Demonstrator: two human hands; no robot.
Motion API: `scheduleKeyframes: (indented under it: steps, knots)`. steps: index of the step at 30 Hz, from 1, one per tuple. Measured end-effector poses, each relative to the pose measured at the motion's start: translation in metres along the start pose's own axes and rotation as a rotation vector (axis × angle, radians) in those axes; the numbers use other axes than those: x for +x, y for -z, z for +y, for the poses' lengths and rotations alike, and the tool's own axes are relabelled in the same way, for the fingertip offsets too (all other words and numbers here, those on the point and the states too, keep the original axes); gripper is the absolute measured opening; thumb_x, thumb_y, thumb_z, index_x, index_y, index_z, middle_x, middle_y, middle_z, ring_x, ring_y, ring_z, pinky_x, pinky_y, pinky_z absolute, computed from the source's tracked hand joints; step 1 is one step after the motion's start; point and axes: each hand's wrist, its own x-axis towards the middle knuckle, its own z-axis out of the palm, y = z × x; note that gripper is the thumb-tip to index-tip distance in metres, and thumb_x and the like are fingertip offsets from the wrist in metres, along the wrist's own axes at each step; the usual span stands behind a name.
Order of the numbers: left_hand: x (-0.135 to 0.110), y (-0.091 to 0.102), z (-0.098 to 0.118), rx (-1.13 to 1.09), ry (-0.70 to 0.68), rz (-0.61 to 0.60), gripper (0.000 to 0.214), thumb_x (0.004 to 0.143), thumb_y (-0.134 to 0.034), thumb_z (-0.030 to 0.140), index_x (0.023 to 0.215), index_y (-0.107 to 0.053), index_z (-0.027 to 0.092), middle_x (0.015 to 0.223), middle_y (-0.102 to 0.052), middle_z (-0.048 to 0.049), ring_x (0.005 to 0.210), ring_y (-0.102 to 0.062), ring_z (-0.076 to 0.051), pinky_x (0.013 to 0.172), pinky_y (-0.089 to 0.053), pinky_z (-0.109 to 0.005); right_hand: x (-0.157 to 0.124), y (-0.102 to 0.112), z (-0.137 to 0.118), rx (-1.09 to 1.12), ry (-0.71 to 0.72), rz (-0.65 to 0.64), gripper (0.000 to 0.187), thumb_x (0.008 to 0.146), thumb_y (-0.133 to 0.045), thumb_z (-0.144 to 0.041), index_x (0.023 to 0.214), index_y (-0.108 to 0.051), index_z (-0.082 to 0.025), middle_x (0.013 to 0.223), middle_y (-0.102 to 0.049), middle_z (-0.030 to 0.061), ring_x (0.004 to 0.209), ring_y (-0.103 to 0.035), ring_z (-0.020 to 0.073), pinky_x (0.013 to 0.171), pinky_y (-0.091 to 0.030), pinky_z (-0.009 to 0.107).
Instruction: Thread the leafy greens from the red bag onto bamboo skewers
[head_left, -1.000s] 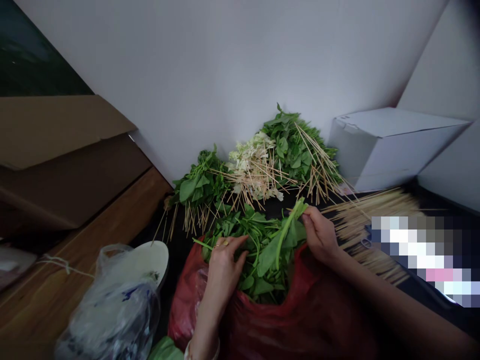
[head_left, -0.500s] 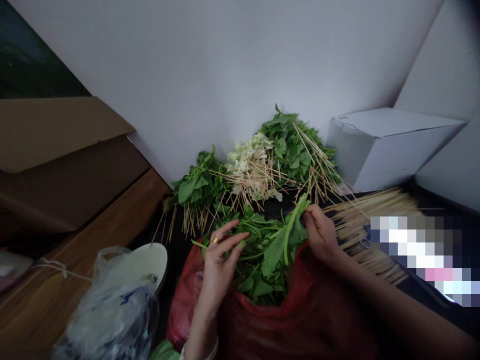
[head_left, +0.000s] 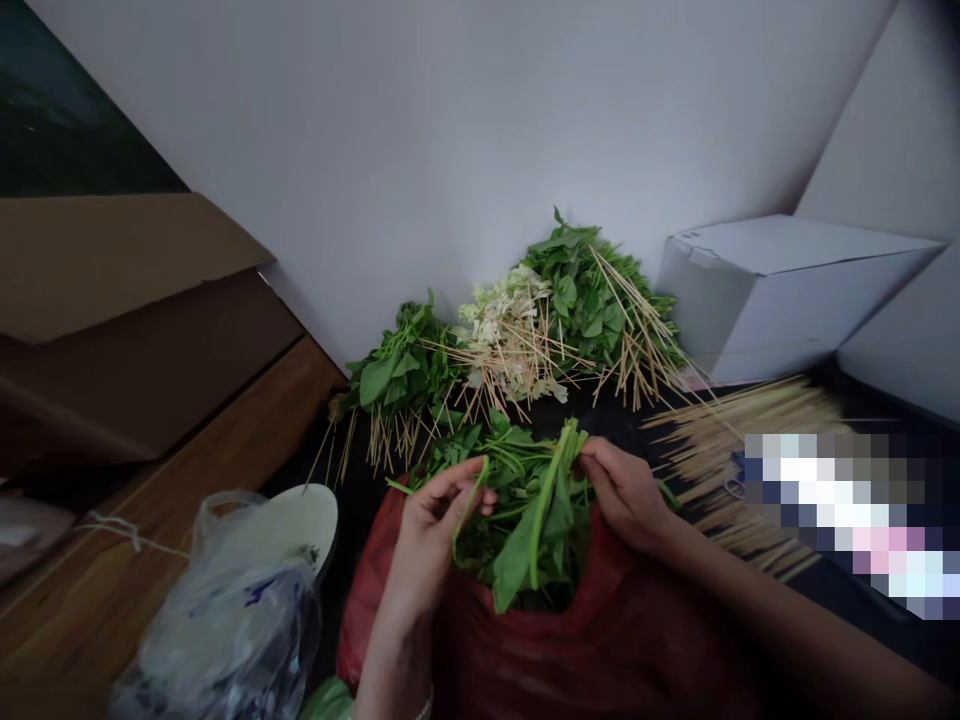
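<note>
My right hand (head_left: 624, 492) is closed around a small bunch of leafy greens (head_left: 546, 520), its thick pale stems upward and a broad leaf hanging down. To the left, my left hand (head_left: 439, 525) pinches a thin green stem (head_left: 471, 505) between thumb and fingers. Both hands are above an open red plastic bag (head_left: 517, 655) filled with loose greens (head_left: 517, 445). The palm side of my right hand is hidden.
Against the wall lie skewered greens (head_left: 401, 365), skewered pale cabbage-like leaves (head_left: 502, 310) and more skewered greens (head_left: 589, 290). Bare skewers (head_left: 750, 430) are at right, before a white box (head_left: 787, 290). A white bowl (head_left: 319, 510), clear plastic bag (head_left: 225, 620) and cardboard box (head_left: 150, 350) are at left.
My right hand has moved left and slightly down with its greens. My left hand's spread fingers have closed into a pinch on a thin stem.
</note>
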Motion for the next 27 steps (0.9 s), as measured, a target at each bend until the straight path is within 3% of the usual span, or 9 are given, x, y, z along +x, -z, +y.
scheduleKeyframes:
  steps: [5,10,27]
  knots:
    - [0.002,-0.005,-0.015,-0.096,0.119,0.017,0.026,0.072,-0.084,0.032,0.095,-0.08,0.021,0.074,-0.077,-0.0027,0.065,-0.067,-0.012,0.063,-0.053,-0.021,-0.004,-0.007,-0.002,-0.063,0.155,-0.15,0.019,0.099,-0.038,-0.018,0.089,-0.054,-0.021,0.073,-0.062,0.0015,0.063,-0.058,0.0154,0.06,-0.044,0.027]
    - [0.001,-0.007,-0.012,-0.155,0.157,0.031,0.029,0.068,-0.086,0.033,0.094,-0.08,0.02,0.074,-0.078,-0.0024,0.065,-0.069,-0.011,0.062,-0.054,-0.019,-0.007,-0.009,-0.002,-0.08,0.21,-0.166,0.02,0.098,-0.039,-0.014,0.093,-0.058,-0.019,0.076,-0.066,0.0029,0.065,-0.06,0.0152,0.061,-0.046,0.027]
    - [0.001,-0.01,-0.006,0.015,0.065,0.135,0.025,0.06,-0.09,0.029,0.082,-0.082,0.02,0.081,-0.08,-0.0054,0.072,-0.072,-0.017,0.072,-0.057,-0.027,-0.01,-0.01,0.0,-0.14,0.231,-0.198,0.023,0.097,-0.039,-0.013,0.096,-0.062,-0.016,0.081,-0.069,0.0072,0.068,-0.063,0.0179,0.062,-0.048,0.029]
